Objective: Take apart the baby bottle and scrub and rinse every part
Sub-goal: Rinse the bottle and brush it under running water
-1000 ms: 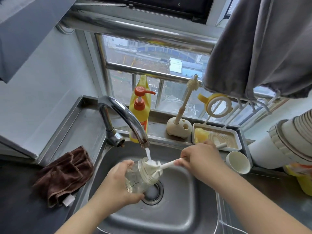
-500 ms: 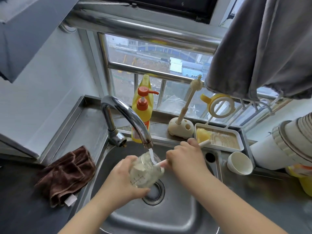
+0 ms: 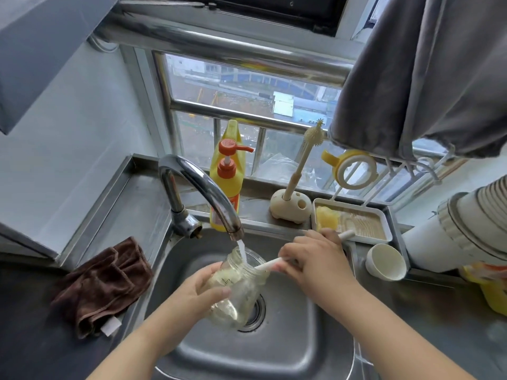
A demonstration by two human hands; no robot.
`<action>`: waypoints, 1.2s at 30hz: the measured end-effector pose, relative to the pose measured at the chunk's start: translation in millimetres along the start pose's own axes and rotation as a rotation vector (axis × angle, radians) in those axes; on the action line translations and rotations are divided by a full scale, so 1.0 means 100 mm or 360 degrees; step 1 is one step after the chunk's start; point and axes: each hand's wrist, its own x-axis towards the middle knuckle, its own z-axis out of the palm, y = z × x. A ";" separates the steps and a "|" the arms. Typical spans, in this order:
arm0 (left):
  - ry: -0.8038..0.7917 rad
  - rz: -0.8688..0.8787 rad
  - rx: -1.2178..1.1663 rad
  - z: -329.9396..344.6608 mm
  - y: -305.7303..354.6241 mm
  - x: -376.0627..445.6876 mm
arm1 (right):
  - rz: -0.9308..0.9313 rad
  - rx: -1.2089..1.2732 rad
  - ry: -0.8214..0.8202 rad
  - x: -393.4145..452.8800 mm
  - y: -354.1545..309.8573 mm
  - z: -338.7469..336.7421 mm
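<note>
My left hand (image 3: 199, 290) grips the clear glass baby bottle (image 3: 241, 286), tilted over the sink drain with its mouth under the running tap (image 3: 208, 193). A thin stream of water falls into the bottle's mouth. My right hand (image 3: 315, 260) grips the white handle of a bottle brush (image 3: 267, 266); the brush head is deep inside the bottle and shows pale yellow through the glass. The yellow-and-white bottle collar ring (image 3: 352, 168) hangs on a rack at the window sill.
The steel sink (image 3: 288, 338) fills the middle. Yellow soap pump bottle (image 3: 226, 182), a small nipple brush in a cream holder (image 3: 290, 207), and a tray with a sponge (image 3: 351, 220) line the sill. A white cup (image 3: 385, 260) lies right; a brown cloth (image 3: 101, 283) left.
The brush head went from the bottle's mouth down into the bottle. My right hand moved closer to the bottle's mouth, and the bottle tilted more upright under the water.
</note>
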 end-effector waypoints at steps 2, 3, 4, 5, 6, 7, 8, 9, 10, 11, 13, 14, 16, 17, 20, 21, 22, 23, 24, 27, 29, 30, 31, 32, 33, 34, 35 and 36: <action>0.0049 0.0035 0.0087 -0.04 0.00 -0.01 | -0.0008 0.0033 -0.0015 -0.02 0.07 0.00; 0.0071 0.0030 0.0201 -0.06 0.01 -0.01 | -0.0020 0.0055 -0.0028 -0.04 0.09 0.00; 0.0080 0.0012 0.0366 -0.07 0.02 0.01 | -0.0036 0.0081 -0.0045 -0.04 0.10 -0.01; 0.0062 -0.0011 0.0552 -0.06 0.03 0.02 | -0.0057 0.0106 -0.0055 -0.05 0.11 -0.02; 0.0034 -0.0027 0.0716 -0.03 0.05 0.02 | -0.0076 0.0130 -0.0057 -0.05 0.11 -0.01; 0.0015 -0.0033 0.0816 0.00 0.06 0.03 | -0.0092 0.0154 -0.0078 -0.05 0.11 -0.02; 0.0012 -0.0040 0.0856 0.03 0.06 0.04 | -0.0117 0.0169 -0.0112 -0.04 0.09 -0.03; 0.0030 -0.0022 0.0858 0.05 0.07 0.04 | -0.0152 0.0155 -0.0149 -0.04 0.07 -0.03; 0.0062 0.0015 0.0859 0.07 0.06 0.03 | -0.0181 0.0122 -0.0221 -0.04 0.05 -0.05; 0.0115 0.0062 0.0902 0.08 0.05 0.02 | -0.0157 0.0089 -0.0358 -0.03 0.03 -0.10; 0.0278 0.0189 0.1100 0.07 0.01 0.02 | -0.0035 -0.0033 -0.0576 0.00 0.07 -0.18; 0.0347 0.0268 0.1204 0.07 0.01 0.02 | 0.0049 -0.0116 -0.0630 0.03 0.11 -0.21; 0.0454 0.0392 0.1357 0.10 -0.02 0.04 | 0.0165 -0.0287 -0.0665 0.12 0.10 -0.23; 0.0507 0.0427 0.1397 0.12 -0.04 0.05 | 0.0158 -0.0360 -0.0673 0.16 0.05 -0.21; 0.0624 0.0531 0.1430 0.16 -0.08 0.09 | -0.0007 -0.0387 -0.0639 0.11 -0.17 -0.06; 0.0647 0.0570 0.1425 0.16 -0.08 0.09 | 0.0000 -0.0390 -0.0629 0.10 -0.20 -0.03; 0.0670 0.0600 0.1407 0.16 -0.09 0.09 | 0.0047 -0.0375 -0.0596 0.09 -0.20 -0.02; 0.0694 0.0616 0.1378 0.16 -0.10 0.09 | 0.0101 -0.0335 -0.0541 0.09 -0.20 -0.04; 0.0704 0.0621 0.1334 0.16 -0.09 0.09 | 0.0129 -0.0279 -0.0481 0.08 -0.18 -0.05; 0.0608 0.0594 0.1045 0.21 -0.02 0.04 | 0.0062 -0.0105 -0.0258 0.02 -0.16 -0.05; 0.0469 0.0523 0.0900 0.14 -0.02 0.01 | 0.0035 0.0015 -0.0146 -0.01 -0.16 0.02; 0.0419 0.0511 0.0914 0.09 -0.02 0.00 | 0.0028 -0.0040 -0.0133 -0.02 -0.15 0.03; 0.0377 0.0495 0.0951 0.03 -0.03 0.01 | 0.0041 -0.0130 -0.0095 -0.03 -0.12 0.06; 0.0334 0.0464 0.0987 -0.03 -0.04 0.02 | 0.0072 -0.0141 -0.0054 -0.04 -0.11 0.09; 0.0276 0.0402 0.1024 -0.07 -0.05 0.04 | 0.0088 -0.0115 -0.0051 -0.06 -0.12 0.10; 0.0216 0.0328 0.1056 -0.10 -0.04 0.05 | 0.0083 -0.0070 -0.0130 -0.09 -0.12 0.10; 0.0170 0.0267 0.1079 -0.12 -0.02 0.06 | 0.0046 -0.0015 -0.0139 -0.12 -0.11 0.12; 0.0122 0.0224 0.1091 -0.12 -0.01 0.07 | 0.0015 0.0060 -0.0140 -0.12 -0.11 0.10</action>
